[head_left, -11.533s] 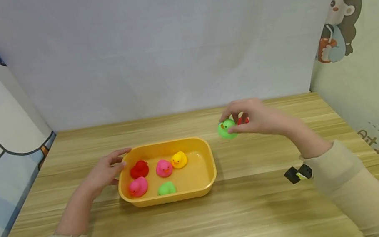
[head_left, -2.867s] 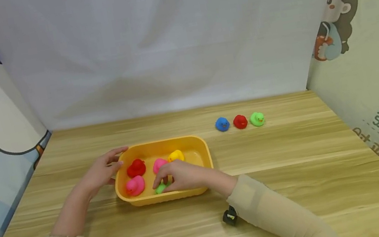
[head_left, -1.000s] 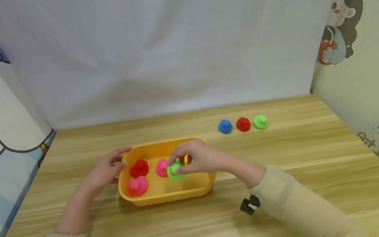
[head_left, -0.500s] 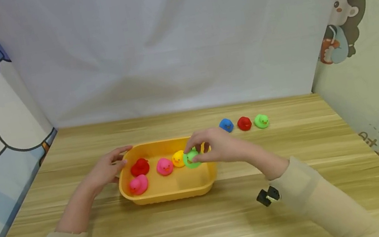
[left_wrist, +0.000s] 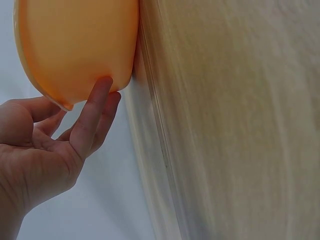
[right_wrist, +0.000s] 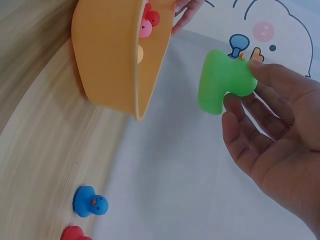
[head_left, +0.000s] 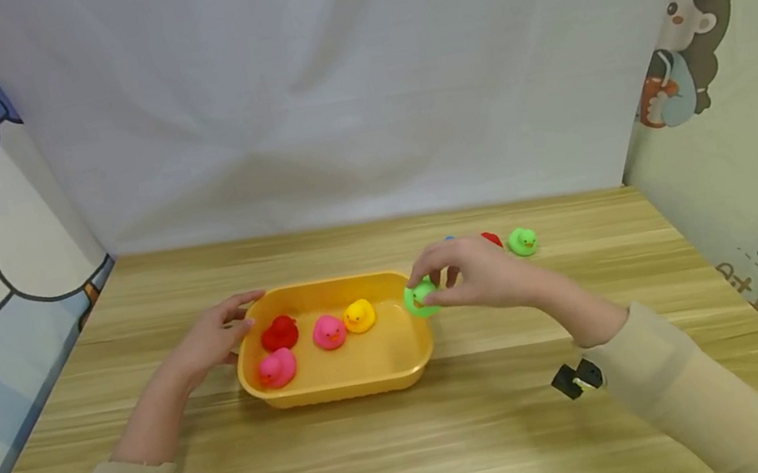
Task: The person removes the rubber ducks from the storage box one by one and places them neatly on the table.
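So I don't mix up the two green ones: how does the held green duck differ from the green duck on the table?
The held green duck is off the table, pinched in the right grip; the tabled green duck stands on the wood, untouched.
In the head view, fingers partly cover the held green duck; the tabled green duck shows whole.

Both are bright green with an orange beak.

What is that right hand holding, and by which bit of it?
The right hand holds a green toy duck by its head, pinched between thumb and fingers.
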Motion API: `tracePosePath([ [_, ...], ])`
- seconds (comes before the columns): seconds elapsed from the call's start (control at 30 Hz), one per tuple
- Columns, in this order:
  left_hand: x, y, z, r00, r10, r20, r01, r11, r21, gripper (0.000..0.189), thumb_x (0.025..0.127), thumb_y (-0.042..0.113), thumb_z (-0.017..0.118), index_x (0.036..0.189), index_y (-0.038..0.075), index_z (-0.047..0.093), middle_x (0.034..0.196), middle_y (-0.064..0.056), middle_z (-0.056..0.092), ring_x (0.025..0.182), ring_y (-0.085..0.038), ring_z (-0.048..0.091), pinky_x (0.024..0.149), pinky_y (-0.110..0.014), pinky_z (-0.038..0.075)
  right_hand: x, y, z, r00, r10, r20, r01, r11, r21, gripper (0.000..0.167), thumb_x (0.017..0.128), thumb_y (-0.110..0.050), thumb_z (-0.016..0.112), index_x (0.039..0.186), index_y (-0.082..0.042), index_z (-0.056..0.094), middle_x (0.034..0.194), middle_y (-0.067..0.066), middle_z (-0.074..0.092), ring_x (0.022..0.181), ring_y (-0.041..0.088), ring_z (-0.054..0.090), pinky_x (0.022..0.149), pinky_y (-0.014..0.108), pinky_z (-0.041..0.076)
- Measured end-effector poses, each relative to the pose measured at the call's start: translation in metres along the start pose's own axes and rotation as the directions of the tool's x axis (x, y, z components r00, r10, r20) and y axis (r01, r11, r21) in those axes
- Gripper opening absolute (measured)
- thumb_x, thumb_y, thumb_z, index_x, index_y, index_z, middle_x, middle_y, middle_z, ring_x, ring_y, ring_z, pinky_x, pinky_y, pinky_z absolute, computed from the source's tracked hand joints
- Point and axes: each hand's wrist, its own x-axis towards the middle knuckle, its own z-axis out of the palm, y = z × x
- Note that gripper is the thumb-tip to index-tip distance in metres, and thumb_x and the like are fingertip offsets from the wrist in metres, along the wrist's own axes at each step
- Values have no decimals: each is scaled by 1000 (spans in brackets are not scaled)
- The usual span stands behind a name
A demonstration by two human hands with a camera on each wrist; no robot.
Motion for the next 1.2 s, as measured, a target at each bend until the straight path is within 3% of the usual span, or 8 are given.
tracePosePath([
  [0.47,0,0,-1,1000,2,-1,-2,1000,-9,49,101,14,43,148,15,30,137,-29,36,110,-38,52,74,-40,57,-25,10,-22,999,0,-38,-3,995,-98,20,82,-12,73,102,-11,69,105,0,67,82,10,60,68,22,54],
  [0.73,-1,1,-1,1000,-4,-2,4,1000,0,49,101,15,42,148,15,30,136,-28,37,110,-38,52,75,-39,57,-37,16,-33,998,26,-53,-32,992,-121,22,82,-9,73,104,-10,70,104,-2,67,80,13,58,70,31,55],
  [0.87,-1,1,-1,1000,-1,-1,1,1000,3,49,101,15,42,148,15,30,135,-28,38,109,-38,52,75,-39,57,-43,22,-37,997,12,-80,-22,992,-126,23,81,-7,73,104,-10,70,104,-1,67,80,12,59,69,29,55],
  [1.07,-1,1,0,1000,-4,-4,4,1000,6,49,101,15,42,148,15,30,136,-28,38,110,-38,52,75,-39,57,-53,28,-46,992,60,-112,-74,989,-127,25,82,-6,71,107,-11,69,109,0,67,85,10,59,71,31,54],
  [1.2,0,1,-1,1000,-2,0,2,1000,3,49,101,16,42,148,15,29,137,-28,37,110,-38,52,75,-39,57,-60,33,-51,987,31,-157,-53,989,-141,27,81,-1,72,106,-10,69,108,2,67,84,10,59,70,30,54],
])
